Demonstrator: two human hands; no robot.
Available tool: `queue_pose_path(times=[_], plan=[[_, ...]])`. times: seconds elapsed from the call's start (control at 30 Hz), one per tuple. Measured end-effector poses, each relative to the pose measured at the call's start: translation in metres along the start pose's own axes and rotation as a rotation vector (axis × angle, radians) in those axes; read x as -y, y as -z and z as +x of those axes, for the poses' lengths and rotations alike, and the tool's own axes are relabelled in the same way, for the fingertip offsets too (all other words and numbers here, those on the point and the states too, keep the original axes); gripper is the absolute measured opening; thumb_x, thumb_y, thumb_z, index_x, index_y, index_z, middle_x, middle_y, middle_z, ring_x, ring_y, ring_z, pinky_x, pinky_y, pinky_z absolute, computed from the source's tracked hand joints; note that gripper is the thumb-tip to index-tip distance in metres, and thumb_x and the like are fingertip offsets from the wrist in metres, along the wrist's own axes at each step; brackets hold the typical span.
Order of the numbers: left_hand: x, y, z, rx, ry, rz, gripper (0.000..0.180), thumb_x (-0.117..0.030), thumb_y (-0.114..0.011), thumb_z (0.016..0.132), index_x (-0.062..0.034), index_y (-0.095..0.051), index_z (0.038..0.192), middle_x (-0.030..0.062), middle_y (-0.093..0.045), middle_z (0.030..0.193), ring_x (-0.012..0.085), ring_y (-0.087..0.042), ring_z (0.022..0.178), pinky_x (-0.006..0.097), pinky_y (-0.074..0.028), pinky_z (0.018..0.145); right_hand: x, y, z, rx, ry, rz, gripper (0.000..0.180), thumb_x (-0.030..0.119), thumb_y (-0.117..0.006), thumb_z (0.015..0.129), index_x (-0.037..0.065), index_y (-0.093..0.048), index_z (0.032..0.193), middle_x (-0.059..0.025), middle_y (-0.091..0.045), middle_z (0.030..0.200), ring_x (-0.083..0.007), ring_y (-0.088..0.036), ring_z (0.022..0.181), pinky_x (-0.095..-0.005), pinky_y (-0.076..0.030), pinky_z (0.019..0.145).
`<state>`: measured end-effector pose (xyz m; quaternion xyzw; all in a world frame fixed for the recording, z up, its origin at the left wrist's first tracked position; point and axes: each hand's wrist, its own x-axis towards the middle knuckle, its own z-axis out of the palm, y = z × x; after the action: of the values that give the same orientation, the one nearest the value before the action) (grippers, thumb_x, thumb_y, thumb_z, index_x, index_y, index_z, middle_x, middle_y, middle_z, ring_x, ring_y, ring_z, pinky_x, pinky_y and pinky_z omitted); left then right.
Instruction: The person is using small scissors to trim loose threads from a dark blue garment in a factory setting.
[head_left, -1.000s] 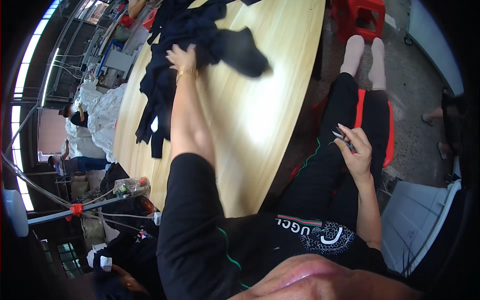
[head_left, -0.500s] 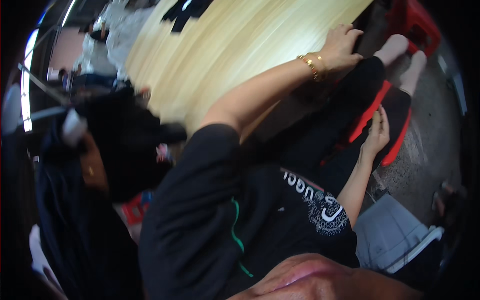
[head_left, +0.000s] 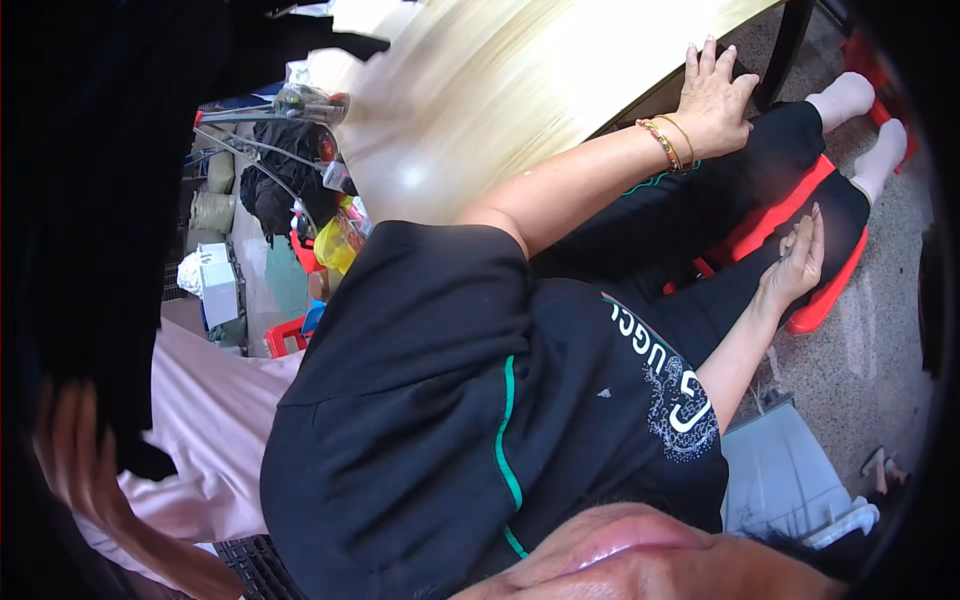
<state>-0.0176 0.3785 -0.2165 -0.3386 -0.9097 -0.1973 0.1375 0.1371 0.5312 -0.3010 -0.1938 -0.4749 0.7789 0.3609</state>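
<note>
Two hands, both seen at two o'clock.
The right hand [head_left: 797, 262] is held loose, empty, over the red stool [head_left: 822, 300]; farther out, the left hand [head_left: 712, 98] is spread flat on the wooden table's [head_left: 500, 90] edge.

left hand [head_left: 712, 95]: flat, fingers spread, arm extended | right hand [head_left: 797, 262]: loosely open
</note>
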Motion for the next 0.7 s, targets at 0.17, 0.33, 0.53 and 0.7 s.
queue_pose_path(times=[0.17,0.33,0.53,0.7], plan=[[0.004,-0.008,-0.002,0.005,0.028,0.051,0.060,-0.032,-0.075,0.072,-0.0121,-0.061,0.127,0.0258,-0.038,0.144,0.0473,-0.020,0.141,0.062,-0.010,0.114,0.001,-0.007,-0.001,0.006,-0.019,-0.051,0.035,0.002,-0.059,0.093,-0.008,-0.056,0.126,-0.0095,-0.067,0.112,-0.0002,-0.045,0.062,-0.0152,-0.033,0.053],[0.023,-0.005,0.006,0.022,-0.011,-0.030,0.060,-0.031,-0.076,0.072,-0.0113,-0.061,0.127,0.0266,-0.037,0.145,0.0469,-0.020,0.141,0.060,-0.011,0.115,-0.010,-0.014,0.002,0.001,-0.013,-0.089,0.035,0.003,-0.060,0.093,-0.008,-0.056,0.126,-0.0082,-0.068,0.110,-0.0001,-0.046,0.063,-0.0151,-0.034,0.054],[0.027,-0.009,0.008,0.027,0.022,-0.016,0.057,-0.033,-0.076,0.072,-0.0133,-0.064,0.124,0.0259,-0.038,0.145,0.0478,-0.019,0.141,0.061,-0.009,0.115,-0.018,-0.017,0.004,0.010,-0.024,-0.093,0.036,0.006,-0.061,0.094,-0.008,-0.056,0.127,-0.0079,-0.067,0.111,-0.0006,-0.049,0.067,-0.0155,-0.035,0.055],[0.029,-0.009,0.013,0.060,0.006,-0.030,0.050,-0.034,-0.075,0.069,-0.0164,-0.070,0.115,0.0256,-0.040,0.144,0.0483,-0.021,0.140,0.061,-0.009,0.115,-0.019,-0.017,0.006,0.004,-0.018,-0.113,0.037,0.007,-0.061,0.093,-0.007,-0.056,0.127,-0.0079,-0.067,0.110,-0.0007,-0.049,0.066,-0.0153,-0.035,0.054]])
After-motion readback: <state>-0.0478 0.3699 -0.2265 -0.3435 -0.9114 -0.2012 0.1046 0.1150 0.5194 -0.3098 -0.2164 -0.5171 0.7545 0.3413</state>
